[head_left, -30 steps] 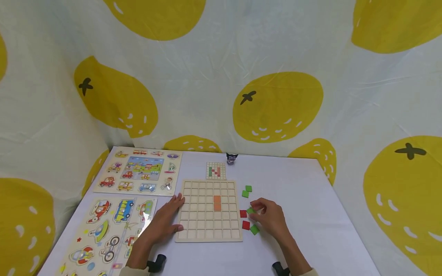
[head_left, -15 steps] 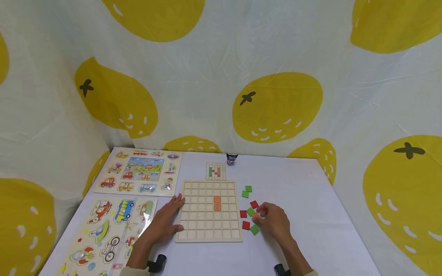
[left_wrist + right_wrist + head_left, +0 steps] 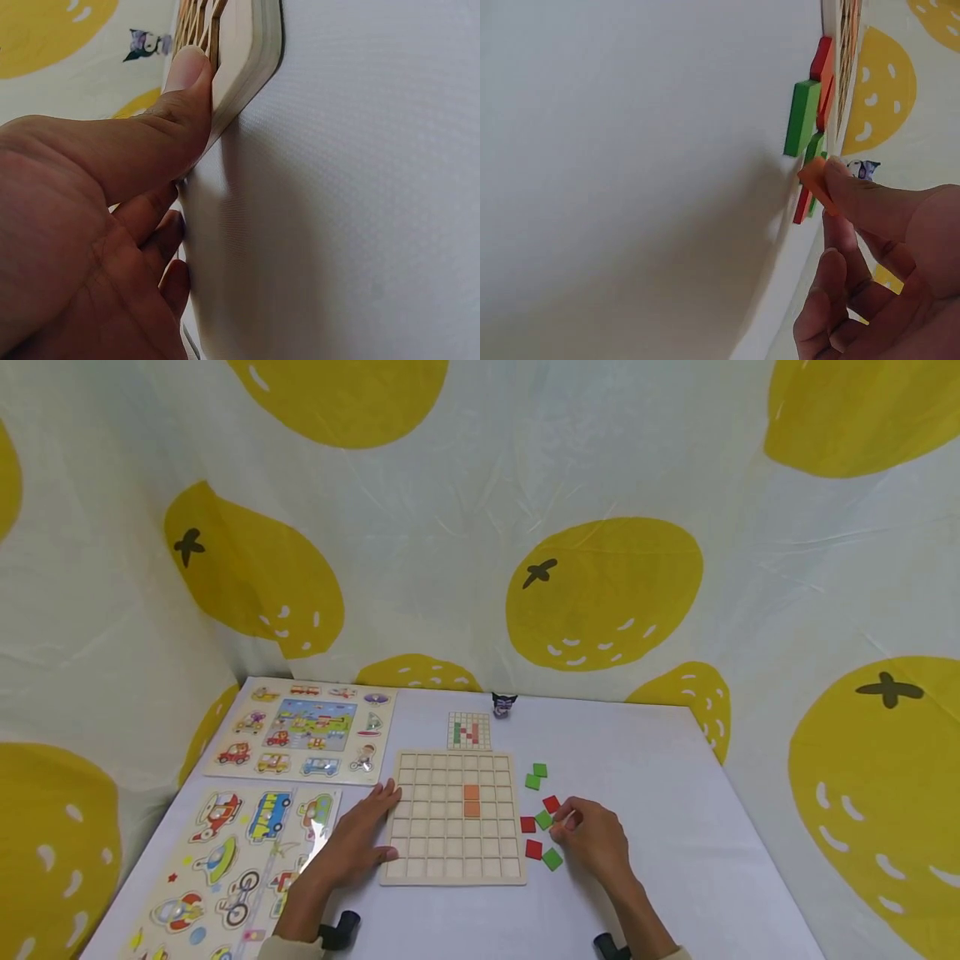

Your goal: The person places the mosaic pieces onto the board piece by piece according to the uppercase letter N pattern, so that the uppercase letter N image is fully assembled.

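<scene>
A square wooden grid board [image 3: 427, 828] lies before me, with two orange tiles [image 3: 472, 801] set one below the other in its cells. My left hand [image 3: 352, 839] rests along the board's left side, its thumb on the rim in the left wrist view and the fingers loosely extended. To the right of the board, my right hand [image 3: 597, 839] pinches an orange square tile [image 3: 817, 182] between thumb and fingers. Close beside that hand lie red tiles [image 3: 533, 849] and green tiles [image 3: 552, 859], loosely grouped on the table.
Behind the board lies a small pattern card [image 3: 469, 732] with coloured squares, near a little dark cartoon figure [image 3: 504, 706]. Two more green tiles [image 3: 532, 782] sit further back. On the left are a vehicle puzzle board [image 3: 300, 731] and a second picture puzzle [image 3: 217, 893].
My right hand has shifted slightly right from the green tile and now holds an orange tile. A red tile shows where the fingers were. The left hand has stayed put.
</scene>
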{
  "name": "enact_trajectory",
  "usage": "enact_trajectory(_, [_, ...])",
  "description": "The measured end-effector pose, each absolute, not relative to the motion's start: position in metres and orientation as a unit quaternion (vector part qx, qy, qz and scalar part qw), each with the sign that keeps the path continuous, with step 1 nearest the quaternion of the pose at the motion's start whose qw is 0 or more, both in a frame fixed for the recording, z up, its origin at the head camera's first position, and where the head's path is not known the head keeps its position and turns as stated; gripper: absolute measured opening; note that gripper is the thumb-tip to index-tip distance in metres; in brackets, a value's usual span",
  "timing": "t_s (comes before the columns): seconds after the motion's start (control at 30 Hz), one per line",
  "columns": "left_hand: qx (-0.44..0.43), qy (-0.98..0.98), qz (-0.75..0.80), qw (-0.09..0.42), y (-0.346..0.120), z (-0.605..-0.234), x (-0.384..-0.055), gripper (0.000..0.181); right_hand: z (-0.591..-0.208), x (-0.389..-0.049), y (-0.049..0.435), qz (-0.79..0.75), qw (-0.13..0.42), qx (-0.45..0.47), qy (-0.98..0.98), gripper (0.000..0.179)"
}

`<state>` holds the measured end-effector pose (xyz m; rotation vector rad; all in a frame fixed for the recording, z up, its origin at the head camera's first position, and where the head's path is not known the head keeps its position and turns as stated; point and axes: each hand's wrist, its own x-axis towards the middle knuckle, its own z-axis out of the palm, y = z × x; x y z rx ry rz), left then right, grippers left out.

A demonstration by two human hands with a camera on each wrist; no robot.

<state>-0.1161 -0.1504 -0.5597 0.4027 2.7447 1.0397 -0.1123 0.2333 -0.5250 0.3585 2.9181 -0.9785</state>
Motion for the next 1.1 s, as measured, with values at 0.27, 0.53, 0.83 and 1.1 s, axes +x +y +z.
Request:
enact_trajectory(0.27, [0.134,0.925,0.346,0.087,-0.151,-0.559,-0.117,0.102,-0.525,-0.113,0.206,-0.359,0.013,0.072,0.931,0.018])
enact_trajectory(0.53, [0.140,0.922,0.354,0.071,-0.149,-0.555,-0.114,0.101,-0.526,-0.112,0.171,-0.392,0.028,0.027,0.919,0.020])
enact_trajectory(0.83, [0.142,0.922,0.351,0.079,-0.150,-0.554,-0.114,0.100,-0.531,-0.121,0.143,-0.381,0.046,0.005,0.924,0.018])
enact_trajectory(1.1, [0.143,0.920,0.357,0.075,-0.151,-0.556,-0.114,0.100,-0.531,-0.125,0.131,-0.358,0.047,-0.010,0.933,0.016])
